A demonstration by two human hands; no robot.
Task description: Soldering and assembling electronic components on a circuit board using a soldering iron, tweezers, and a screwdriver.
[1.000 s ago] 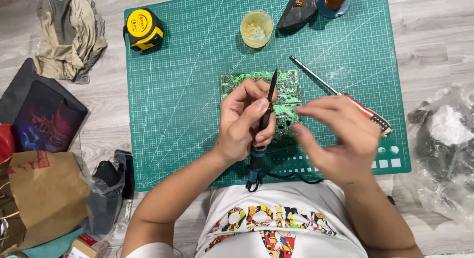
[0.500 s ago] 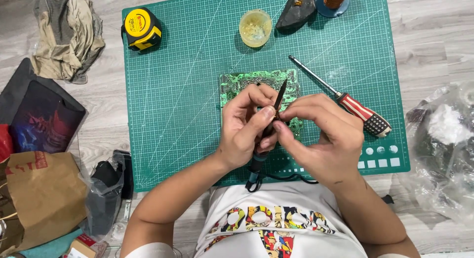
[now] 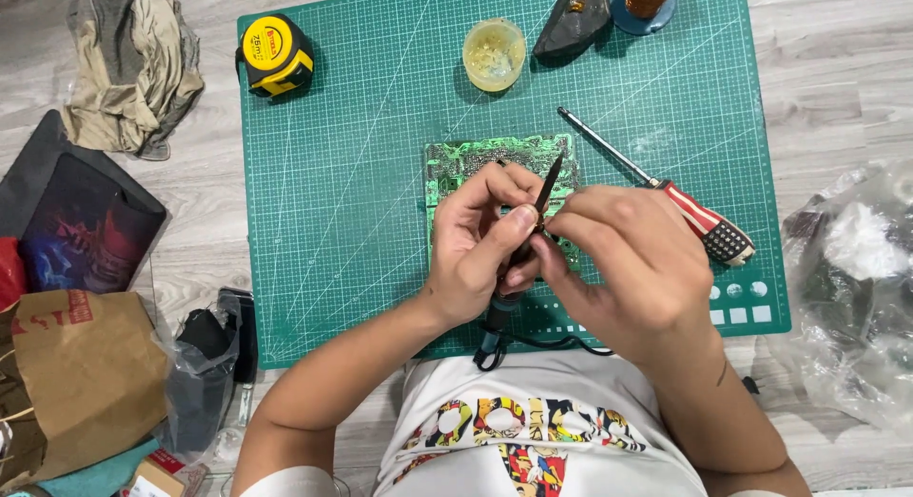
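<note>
My left hand [image 3: 480, 240] grips a dark soldering iron [image 3: 549, 180], its tip pointing up and away over a green circuit board [image 3: 475, 159] that lies on the green cutting mat [image 3: 342, 174]. My right hand [image 3: 632, 259] has its fingertips pinched against the iron's shaft, just beside my left thumb. Both hands hide the lower half of the board. The iron's black cable [image 3: 533, 343] trails toward my body.
A screwdriver [image 3: 666, 193] with a striped handle lies right of the board. A yellow tape measure [image 3: 276, 52], a small yellowish cup [image 3: 494, 52] and a dark stand [image 3: 573, 17] sit at the mat's far edge. Cloth [image 3: 128, 64], bags [image 3: 76, 383] and plastic wrap [image 3: 856, 288] flank the mat.
My right hand moved left from above the screwdriver to the iron and now pinches its shaft. My left hand kept hold of the iron, tilting it slightly.
</note>
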